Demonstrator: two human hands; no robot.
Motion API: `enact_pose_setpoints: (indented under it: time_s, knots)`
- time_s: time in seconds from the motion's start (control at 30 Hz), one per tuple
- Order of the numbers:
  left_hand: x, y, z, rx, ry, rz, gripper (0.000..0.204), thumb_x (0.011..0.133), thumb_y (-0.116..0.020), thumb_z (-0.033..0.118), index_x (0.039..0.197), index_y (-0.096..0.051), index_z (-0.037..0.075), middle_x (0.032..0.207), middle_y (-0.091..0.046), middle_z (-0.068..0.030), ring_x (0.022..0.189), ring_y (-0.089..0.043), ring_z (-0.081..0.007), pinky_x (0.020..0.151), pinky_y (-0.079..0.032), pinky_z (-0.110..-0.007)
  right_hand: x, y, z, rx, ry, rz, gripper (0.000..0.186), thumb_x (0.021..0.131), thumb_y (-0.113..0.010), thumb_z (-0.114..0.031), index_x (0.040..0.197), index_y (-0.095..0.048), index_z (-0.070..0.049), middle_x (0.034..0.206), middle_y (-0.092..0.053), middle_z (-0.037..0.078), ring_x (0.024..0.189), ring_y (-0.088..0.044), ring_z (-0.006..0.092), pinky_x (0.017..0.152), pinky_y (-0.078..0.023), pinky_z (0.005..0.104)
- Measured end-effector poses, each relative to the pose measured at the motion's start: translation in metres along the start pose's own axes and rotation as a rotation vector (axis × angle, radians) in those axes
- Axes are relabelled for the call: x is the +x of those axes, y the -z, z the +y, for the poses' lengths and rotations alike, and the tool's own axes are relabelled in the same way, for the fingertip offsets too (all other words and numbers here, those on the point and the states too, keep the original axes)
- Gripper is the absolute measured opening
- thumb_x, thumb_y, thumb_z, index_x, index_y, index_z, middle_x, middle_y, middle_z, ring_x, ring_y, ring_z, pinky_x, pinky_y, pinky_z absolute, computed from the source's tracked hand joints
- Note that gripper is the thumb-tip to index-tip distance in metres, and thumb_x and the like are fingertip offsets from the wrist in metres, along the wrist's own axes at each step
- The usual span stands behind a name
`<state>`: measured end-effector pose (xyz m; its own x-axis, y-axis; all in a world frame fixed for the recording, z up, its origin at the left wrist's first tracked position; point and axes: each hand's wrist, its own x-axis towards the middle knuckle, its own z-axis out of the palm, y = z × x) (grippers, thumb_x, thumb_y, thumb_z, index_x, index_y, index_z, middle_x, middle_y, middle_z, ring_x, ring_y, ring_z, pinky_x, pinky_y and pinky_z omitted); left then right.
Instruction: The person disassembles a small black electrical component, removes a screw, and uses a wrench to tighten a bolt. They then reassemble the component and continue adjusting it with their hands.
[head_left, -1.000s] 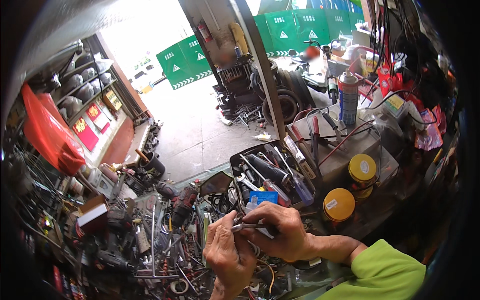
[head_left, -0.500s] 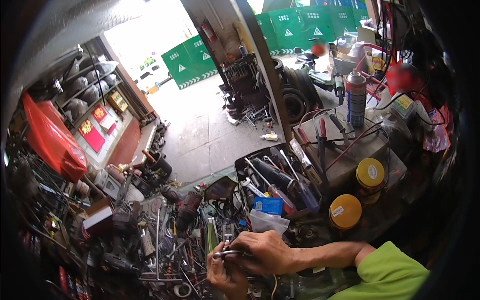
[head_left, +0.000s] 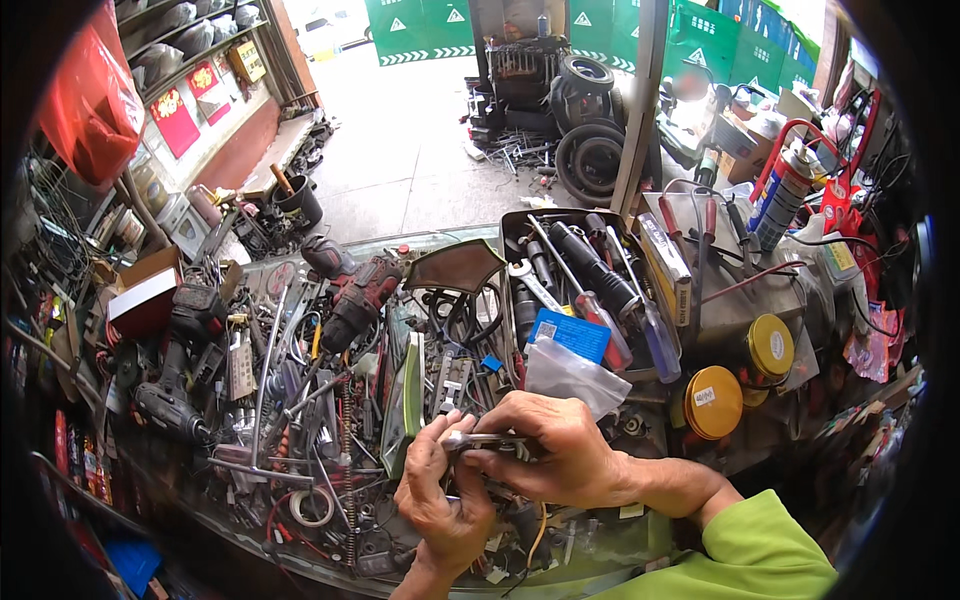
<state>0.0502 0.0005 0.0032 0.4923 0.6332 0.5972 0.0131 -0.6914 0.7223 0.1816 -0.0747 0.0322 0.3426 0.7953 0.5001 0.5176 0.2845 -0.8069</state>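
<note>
Over the cluttered bench, my two hands meet close together. My right hand is closed around a slim silver metal tool with a rounded end, which points left; its exact kind is hard to tell. My left hand is closed, thumb and fingers bunched at the tool's rounded end. Whatever small piece sits between those fingers is hidden. Just beyond my left hand stands a green-edged, clear-sided holder. Past my right hand lie a clear plastic bag and a blue card.
A tray of screwdrivers and wrenches lies ahead. Two yellow round tins and a spray can are on the right. Red-black drill, dark drill and a tape roll lie left among loose tools.
The view has tilted down and levelled, so more of the bench shows. My hands remain together at the metal tool; more of the left hand and wrist is visible now.
</note>
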Motion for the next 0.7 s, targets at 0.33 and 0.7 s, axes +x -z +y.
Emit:
enact_pose_setpoints:
  time_s: [0.33, 0.7]
  knots:
    - [-0.001, 0.001, 0.001, -0.249, 0.281, 0.003, 0.03, 0.09, -0.066, 0.004, 0.115, -0.053, -0.005, 0.116, -0.065, -0.0234, 0.101, -0.068, -0.0249, 0.079, -0.054, -0.029, -0.003, 0.002, 0.009, -0.052, -0.05, -0.094, 0.022, 0.082, -0.075, -0.017, 0.093, -0.065, 0.0, 0.081, -0.066, 0.014, 0.073, -0.066, 0.0318, 0.061, -0.052, 0.0369]
    - [0.006, 0.01, 0.003, -0.342, 0.36, 0.032, 0.024, 0.081, -0.072, -0.004, 0.105, -0.069, 0.0, 0.105, -0.065, -0.0094, 0.087, -0.063, -0.0119, 0.064, -0.05, -0.021, 0.002, 0.008, 0.003, -0.036, -0.141, -0.059, 0.019, 0.082, -0.074, -0.011, 0.094, -0.065, 0.001, 0.082, -0.066, 0.015, 0.072, -0.067, 0.0291, 0.061, -0.051, 0.0344]
